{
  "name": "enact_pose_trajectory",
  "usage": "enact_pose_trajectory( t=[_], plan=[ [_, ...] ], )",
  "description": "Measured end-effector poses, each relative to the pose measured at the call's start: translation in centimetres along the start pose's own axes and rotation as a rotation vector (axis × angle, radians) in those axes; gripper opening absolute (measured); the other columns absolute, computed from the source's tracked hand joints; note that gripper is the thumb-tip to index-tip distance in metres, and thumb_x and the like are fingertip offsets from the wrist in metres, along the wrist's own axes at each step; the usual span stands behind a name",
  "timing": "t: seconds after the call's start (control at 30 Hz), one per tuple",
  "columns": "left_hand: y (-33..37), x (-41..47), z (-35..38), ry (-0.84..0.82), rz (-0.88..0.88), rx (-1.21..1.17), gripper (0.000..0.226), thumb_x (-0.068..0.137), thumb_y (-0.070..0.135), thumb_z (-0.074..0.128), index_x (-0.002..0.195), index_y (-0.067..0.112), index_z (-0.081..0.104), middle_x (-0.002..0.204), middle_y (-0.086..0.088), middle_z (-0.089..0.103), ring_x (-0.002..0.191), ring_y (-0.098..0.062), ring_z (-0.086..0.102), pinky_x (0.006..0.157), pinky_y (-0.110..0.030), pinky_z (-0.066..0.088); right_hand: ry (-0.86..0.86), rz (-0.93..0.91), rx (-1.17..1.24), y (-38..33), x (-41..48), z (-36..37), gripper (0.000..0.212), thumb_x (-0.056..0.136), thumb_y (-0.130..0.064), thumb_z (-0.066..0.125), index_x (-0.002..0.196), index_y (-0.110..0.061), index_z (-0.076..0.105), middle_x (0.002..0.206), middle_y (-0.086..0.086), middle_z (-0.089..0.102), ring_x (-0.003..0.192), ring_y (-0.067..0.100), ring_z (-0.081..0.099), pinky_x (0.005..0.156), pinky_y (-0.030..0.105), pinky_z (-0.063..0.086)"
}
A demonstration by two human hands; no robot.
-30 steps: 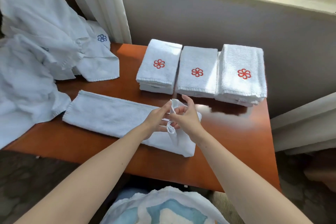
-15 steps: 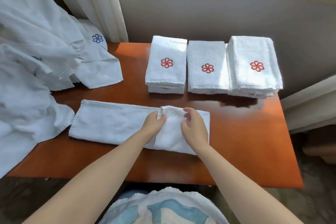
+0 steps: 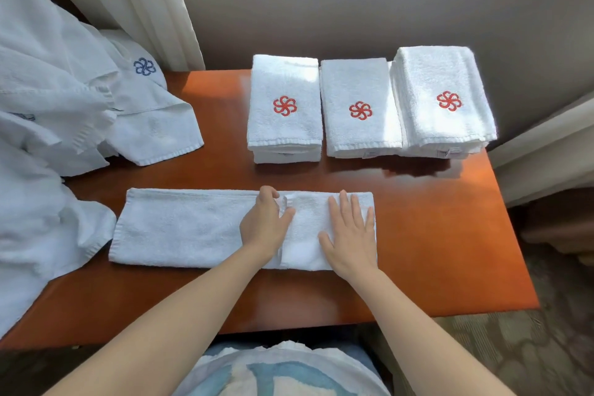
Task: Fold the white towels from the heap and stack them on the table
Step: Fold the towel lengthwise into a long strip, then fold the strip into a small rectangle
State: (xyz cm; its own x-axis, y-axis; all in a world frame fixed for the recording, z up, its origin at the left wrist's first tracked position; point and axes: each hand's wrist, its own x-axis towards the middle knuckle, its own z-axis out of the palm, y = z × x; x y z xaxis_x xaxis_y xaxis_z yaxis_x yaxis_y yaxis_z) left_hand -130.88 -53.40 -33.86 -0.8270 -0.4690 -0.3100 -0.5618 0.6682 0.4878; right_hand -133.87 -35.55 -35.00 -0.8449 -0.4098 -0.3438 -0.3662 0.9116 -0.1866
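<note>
On the towel (image 3: 180,228), my flat right hand (image 3: 348,235) is pressing the fold smooth. My left hand (image 3: 265,228) is maybe pinching its edge straight.

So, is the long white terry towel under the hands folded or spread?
Partly folded: the white towel has its right end doubled over under the flat right hand, left hand at the flap's edge; the rest lies spread.

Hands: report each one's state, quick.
Left hand: pinches the folded edge of the towel.
Right hand: open, flat on the towel.
</note>
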Motion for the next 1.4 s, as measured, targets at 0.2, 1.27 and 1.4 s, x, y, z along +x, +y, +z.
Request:
enact_pose_trajectory(
  t=[0.2,1.27,1.4],
  plan=[
    [0.3,-0.7,2.1,-0.125,0.694,0.299,0.050,0.099,0.035,0.053,0.146,0.018,0.044,0.153,-0.004,0.040,0.145,-0.027,0.031,0.119,-0.040,0.020,0.002,-0.018,-0.058,1.2,0.6,0.8,0.070,0.101,-0.052,0.023,0.158,-0.025,-0.007,0.166,0.002,-0.015,0.147,0.016,-0.028,0.118,0.048,-0.021],
    [-2.2,-2.8,0.9,-0.346,0.262,0.557,0.122,0.071,0.086,0.051,0.155,0.031,-0.019,0.162,0.001,-0.026,0.149,-0.021,-0.025,0.121,-0.053,-0.009,-0.224,-0.219,-0.151,4.2,2.4,-3.2,0.098,0.082,-0.073,0.045,0.157,-0.025,0.003,0.166,0.008,-0.007,0.152,0.029,-0.010,0.117,0.060,-0.009],
    [-3.7,-3.8,-1.4,-0.267,0.078,0.449,0.098,0.087,0.078,0.040,0.158,0.030,-0.007,0.165,0.000,-0.019,0.151,-0.020,-0.019,0.122,-0.051,-0.008,-0.196,-0.395,-0.077,-0.2,2.9,-4.0,0.079,0.092,-0.055,0.049,0.157,-0.028,0.011,0.167,0.004,-0.004,0.153,0.026,-0.008,0.121,0.055,-0.004]
  ],
)
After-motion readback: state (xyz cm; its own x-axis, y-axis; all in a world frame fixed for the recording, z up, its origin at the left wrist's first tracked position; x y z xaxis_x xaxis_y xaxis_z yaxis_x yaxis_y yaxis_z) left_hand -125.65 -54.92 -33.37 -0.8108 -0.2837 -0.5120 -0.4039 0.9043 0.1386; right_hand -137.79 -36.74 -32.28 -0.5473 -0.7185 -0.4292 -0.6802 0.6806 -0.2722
